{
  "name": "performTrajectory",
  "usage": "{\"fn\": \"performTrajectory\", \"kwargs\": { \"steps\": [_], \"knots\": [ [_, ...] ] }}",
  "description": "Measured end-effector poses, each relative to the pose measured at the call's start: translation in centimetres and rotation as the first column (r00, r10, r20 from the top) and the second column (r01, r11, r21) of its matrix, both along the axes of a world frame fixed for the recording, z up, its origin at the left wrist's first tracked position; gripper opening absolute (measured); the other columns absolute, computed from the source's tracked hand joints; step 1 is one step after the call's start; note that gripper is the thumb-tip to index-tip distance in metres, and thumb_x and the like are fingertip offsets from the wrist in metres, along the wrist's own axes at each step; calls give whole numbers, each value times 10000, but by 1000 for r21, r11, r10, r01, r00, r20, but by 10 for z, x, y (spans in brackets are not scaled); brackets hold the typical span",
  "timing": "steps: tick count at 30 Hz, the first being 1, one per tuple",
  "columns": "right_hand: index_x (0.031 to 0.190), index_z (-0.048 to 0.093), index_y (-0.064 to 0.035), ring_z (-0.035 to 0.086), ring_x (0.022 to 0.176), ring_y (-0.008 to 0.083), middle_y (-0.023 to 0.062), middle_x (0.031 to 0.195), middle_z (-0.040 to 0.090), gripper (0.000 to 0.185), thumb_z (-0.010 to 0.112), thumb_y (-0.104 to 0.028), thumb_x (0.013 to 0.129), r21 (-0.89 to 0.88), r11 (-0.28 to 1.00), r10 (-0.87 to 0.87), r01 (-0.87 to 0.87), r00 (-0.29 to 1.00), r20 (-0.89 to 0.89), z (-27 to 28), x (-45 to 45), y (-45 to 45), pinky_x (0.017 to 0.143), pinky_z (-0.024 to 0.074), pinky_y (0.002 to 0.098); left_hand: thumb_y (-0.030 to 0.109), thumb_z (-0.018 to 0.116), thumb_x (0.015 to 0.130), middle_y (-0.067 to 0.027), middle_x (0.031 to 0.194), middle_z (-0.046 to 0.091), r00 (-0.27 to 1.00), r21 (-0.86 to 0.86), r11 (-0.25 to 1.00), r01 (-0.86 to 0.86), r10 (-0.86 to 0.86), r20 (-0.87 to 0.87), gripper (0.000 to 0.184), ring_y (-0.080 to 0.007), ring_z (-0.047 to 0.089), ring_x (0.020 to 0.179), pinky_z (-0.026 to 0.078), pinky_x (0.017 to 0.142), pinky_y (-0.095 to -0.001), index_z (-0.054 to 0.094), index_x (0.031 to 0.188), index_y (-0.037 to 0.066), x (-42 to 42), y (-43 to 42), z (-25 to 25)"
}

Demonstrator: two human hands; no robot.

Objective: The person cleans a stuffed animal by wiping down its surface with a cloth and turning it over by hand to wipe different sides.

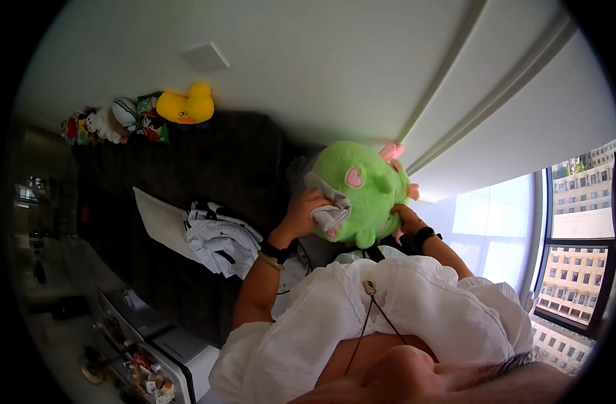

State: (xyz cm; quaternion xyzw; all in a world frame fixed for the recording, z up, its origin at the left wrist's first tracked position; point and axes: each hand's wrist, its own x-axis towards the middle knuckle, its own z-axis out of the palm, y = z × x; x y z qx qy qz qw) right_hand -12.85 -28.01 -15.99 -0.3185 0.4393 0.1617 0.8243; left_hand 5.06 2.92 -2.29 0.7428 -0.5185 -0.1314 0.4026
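Item one: green plush toy (358,161), with pink heart-shaped patches and pink appendages, tilted, placed between the two hands in front of the wearer's chest, near the pale wall (308,74); whether anything beneath also bears its weight, cannot tell. Item two: grey cloth (332,214), bunched, lying against the toy's near left side. Left hand (306,214): grip clamped on the cloth, which it sets to the plush surface. Right hand (410,221): grip clamped on the toy's lower right edge, beside a pink part. Step in hand, by judgement: cloth worked over the plush, one hand rubbing, the other steadying. Next move, by judgement: calls for firm hold at right and light, even pressure at left, with the toy turned for any face out of reach. Surroundings: dark sofa (207,161) at left; on it, patterned fabric (220,236), crumpled, beside a white flat piece (161,219); yellow plush (183,108) along the sofa's top, against the wall.
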Motion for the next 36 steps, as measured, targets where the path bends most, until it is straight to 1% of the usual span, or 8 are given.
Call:
{"fn": "performTrajectory", "kwargs": {
  "steps": [4,11,16,20,23,25,31,36],
  "knots": [
    [1316,491,12,614,1082,390,207,1189,618,509,526,-103,821,-75,997,9,-12,999,-51,7,2,2,977,506,515,-4,682,809,-121,1118,704,909,7,984,-176,165,-382,326,-261,667,1043,505,928,-359,686,1135,21,-27,31,-18],
    [1304,494,-33,608,1037,378,183,1157,611,501,539,-169,825,-2,999,41,-41,998,-39,-25,-1,-18,909,526,506,107,624,910,-107,1193,687,603,303,848,-435,524,-602,347,-221,656,1077,501,945,-341,641,1240,3,-73,108,-256],
    [1272,508,-35,598,1013,377,185,1130,610,491,530,-248,830,-21,1000,11,-11,999,-39,-20,7,-19,889,516,517,174,601,947,-94,1197,670,-68,326,628,-706,398,-915,393,-220,635,1073,497,927,-350,610,1293,-12,-66,94,-168],
    [1262,513,-36,595,1024,378,182,1126,609,482,531,-245,828,-36,998,53,-54,998,-37,-25,11,-21,902,506,531,188,615,952,-107,1258,638,207,-41,650,-759,182,-961,467,-210,615,1089,483,926,-342,550,1375,0,-49,52,-121],
    [1260,514,-40,595,1028,375,180,1128,606,477,529,-235,824,-85,996,36,-41,998,-60,-15,13,-16,909,504,528,174,587,970,-103,1286,633,432,-17,668,-744,461,-775,472,-205,605,1119,474,951,-346,519,1406,7,-46,-5,-108],
    [1260,511,-36,591,1023,382,189,1134,605,484,526,-249,826,-114,993,13,-20,998,-66,-10,13,-11,896,505,532,186,577,976,-93,1280,634,572,-303,524,-796,489,-658,429,-195,610,1108,486,931,-349,554,1375,31,-43,-38,-134],
    [1269,498,-21,582,1008,404,206,1142,599,512,526,-281,828,-114,993,8,-14,999,-51,3,11,0,867,507,538,194,530,1010,-96,1316,613,141,181,593,-785,456,-879,396,-246,618,1138,501,935,-353,545,1358,5,-15,-11,-177],
    [1262,498,-27,581,997,406,200,1123,601,511,528,-296,829,-81,996,39,-43,998,-47,1,14,-6,854,507,541,225,618,988,-90,1323,601,-82,75,516,-853,9,-997,441,-258,600,1176,505,955,-407,531,1382,49,-15,3,-167]
  ]
}}
